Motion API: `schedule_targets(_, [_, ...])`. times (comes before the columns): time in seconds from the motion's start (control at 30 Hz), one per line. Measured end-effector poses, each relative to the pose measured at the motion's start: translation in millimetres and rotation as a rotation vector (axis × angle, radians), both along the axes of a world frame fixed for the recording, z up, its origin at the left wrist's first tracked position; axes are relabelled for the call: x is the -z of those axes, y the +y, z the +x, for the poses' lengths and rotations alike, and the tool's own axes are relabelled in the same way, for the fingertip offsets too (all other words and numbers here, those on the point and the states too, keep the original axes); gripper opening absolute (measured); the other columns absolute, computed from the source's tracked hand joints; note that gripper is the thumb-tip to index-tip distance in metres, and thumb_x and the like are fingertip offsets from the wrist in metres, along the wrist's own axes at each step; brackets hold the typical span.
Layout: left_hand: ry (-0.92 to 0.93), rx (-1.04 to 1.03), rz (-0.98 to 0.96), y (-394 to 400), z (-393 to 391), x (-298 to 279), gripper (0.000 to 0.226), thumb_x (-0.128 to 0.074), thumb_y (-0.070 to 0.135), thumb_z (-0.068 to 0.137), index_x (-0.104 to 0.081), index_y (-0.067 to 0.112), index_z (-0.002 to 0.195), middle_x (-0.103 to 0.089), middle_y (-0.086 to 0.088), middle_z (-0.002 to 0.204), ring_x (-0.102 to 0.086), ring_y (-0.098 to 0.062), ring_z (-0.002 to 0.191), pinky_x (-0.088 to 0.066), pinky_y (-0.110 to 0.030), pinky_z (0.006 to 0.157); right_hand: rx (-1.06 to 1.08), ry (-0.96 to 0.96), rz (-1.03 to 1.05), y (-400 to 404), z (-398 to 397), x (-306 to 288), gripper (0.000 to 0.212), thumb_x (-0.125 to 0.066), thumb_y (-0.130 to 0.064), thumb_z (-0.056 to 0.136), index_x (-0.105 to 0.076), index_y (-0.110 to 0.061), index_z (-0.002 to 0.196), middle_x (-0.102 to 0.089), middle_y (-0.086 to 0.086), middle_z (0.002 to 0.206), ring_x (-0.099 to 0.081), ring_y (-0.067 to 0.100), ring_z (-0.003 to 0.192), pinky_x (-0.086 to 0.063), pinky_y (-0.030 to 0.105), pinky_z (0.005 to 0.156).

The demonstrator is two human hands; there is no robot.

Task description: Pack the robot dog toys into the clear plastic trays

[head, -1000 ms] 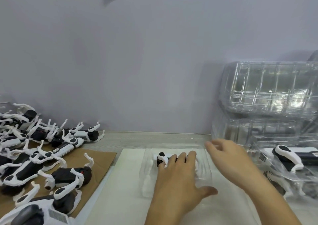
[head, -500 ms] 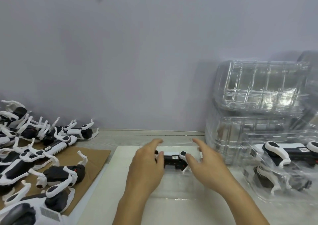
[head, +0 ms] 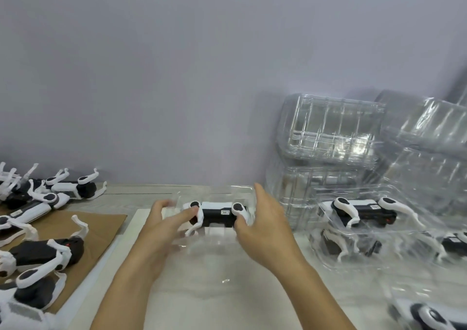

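Head view: dog (head: 217, 214) lay in clear tray (head: 214, 244), frame centre, on white table (head: 227, 304). To seat well: press evenly both ends, legs tucked into moulded pockets. Left hand (head: 161, 231) fingers curled against dog's left end; right hand (head: 262, 226) gripped right end, forefinger raised straight.

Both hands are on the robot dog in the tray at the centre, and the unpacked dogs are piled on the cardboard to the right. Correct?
Not quite. The head view shows the unpacked dogs on the cardboard to the left. The left hand and right hand are on the robot dog in the tray.
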State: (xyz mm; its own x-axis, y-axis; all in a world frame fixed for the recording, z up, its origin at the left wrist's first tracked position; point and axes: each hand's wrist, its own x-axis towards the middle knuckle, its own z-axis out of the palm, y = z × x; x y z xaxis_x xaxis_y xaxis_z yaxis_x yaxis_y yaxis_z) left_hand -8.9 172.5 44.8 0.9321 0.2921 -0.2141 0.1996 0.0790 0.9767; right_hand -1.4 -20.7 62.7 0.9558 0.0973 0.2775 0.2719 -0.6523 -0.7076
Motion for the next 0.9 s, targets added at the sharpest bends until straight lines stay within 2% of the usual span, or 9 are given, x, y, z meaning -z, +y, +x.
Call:
schedule_targets(0.13, [-0.063,0.115,-0.052,-6,-5,-23,0.061,-0.082,0.034,0.072,-0.051,0.036,0.125,-0.070,-0.007,0.090,-0.074,-0.029,0.076,-0.056,-0.038,0.066,0.024,-0.025,-0.102,-17,-16,-39,0.052,-0.053,-0.038,0.094,-0.034,-0.019,0.138,-0.038,-0.003,0.118,-0.039,0.021,0.125,-0.028,0.026,0.085])
schedule_targets(0.23, [-0.055,0.188,-0.108,-15,-8,-38,0.066,-0.083,0.038,0.063,-0.055,0.045,0.123,-0.065,-0.009,0.104,-0.074,-0.033,0.086,-0.058,-0.040,0.067,0.038,-0.039,-0.114,-39,-23,-67,0.043,-0.054,-0.045,0.094,-0.048,-0.017,0.127,-0.050,-0.003,0.106,-0.048,0.017,0.101,-0.036,0.026,0.074])
schedule_targets(0.33, [-0.015,0.244,-0.215,-18,-12,-40,0.070,-0.083,0.035,0.058,-0.058,0.040,0.123,-0.067,-0.015,0.116,-0.073,-0.035,0.087,-0.056,-0.039,0.063,0.073,-0.107,-0.117,-69,-29,-79,0.046,-0.051,-0.046,0.096,-0.052,-0.019,0.134,-0.059,-0.006,0.118,-0.057,0.015,0.112,-0.047,0.031,0.092])
schedule_targets(0.43, [0.024,0.234,-0.282,-15,-13,-35,0.072,-0.081,0.032,0.060,-0.060,0.032,0.128,-0.068,-0.021,0.115,-0.072,-0.037,0.081,-0.052,-0.040,0.070,0.183,-0.121,-0.385,-96,-38,-69,0.054,-0.046,-0.056,0.095,-0.047,-0.020,0.135,-0.053,-0.002,0.126,-0.049,0.019,0.121,-0.042,0.039,0.103])
schedule_targets(0.5, [0.037,0.194,-0.303,-11,-13,-33,0.073,-0.082,0.030,0.059,-0.060,0.031,0.129,-0.071,-0.023,0.100,-0.071,-0.039,0.080,-0.048,-0.044,0.076,0.243,-0.082,-0.624,-104,-43,-55,0.051,-0.041,-0.064,0.092,-0.047,-0.023,0.122,-0.050,-0.002,0.117,-0.047,0.020,0.114,-0.041,0.040,0.097])
schedule_targets(0.57, [0.048,0.150,-0.298,-8,-12,-31,0.077,-0.083,0.029,0.055,-0.059,0.032,0.128,-0.073,-0.023,0.090,-0.072,-0.040,0.078,-0.046,-0.046,0.080,0.273,-0.097,-0.727,-105,-44,-42,0.039,-0.042,-0.058,0.094,-0.048,-0.024,0.113,-0.046,-0.004,0.109,-0.044,0.018,0.106,-0.039,0.036,0.091])
schedule_targets(0.63, [0.047,0.127,-0.302,-8,-13,-30,0.078,-0.083,0.029,0.055,-0.057,0.033,0.127,-0.073,-0.024,0.094,-0.072,-0.040,0.077,-0.048,-0.048,0.081,0.289,-0.154,-0.702,-103,-43,-35,0.027,-0.042,-0.047,0.096,-0.049,-0.025,0.110,-0.045,-0.006,0.106,-0.043,0.015,0.102,-0.039,0.031,0.090])
schedule_targets(0.77, [0.042,0.120,-0.311,-18,-15,-33,0.083,-0.083,0.029,0.053,-0.053,0.035,0.130,-0.059,-0.028,0.124,-0.072,-0.038,0.074,-0.053,-0.048,0.081,0.292,-0.220,-0.606,-102,-36,-33,0.016,-0.044,-0.036,0.096,-0.050,-0.024,0.105,-0.048,-0.007,0.102,-0.048,0.014,0.094,-0.044,0.028,0.081])
schedule_targets(0.9, [0.030,0.144,-0.303,-30,-14,-33,0.072,-0.081,0.028,0.065,-0.052,0.037,0.130,-0.057,-0.024,0.122,-0.072,-0.037,0.071,-0.054,-0.044,0.072,0.285,-0.279,-0.491,-110,-32,-37,0.011,-0.049,-0.024,0.096,-0.059,-0.020,0.100,-0.057,-0.008,0.094,-0.053,0.014,0.086,-0.043,0.027,0.075])
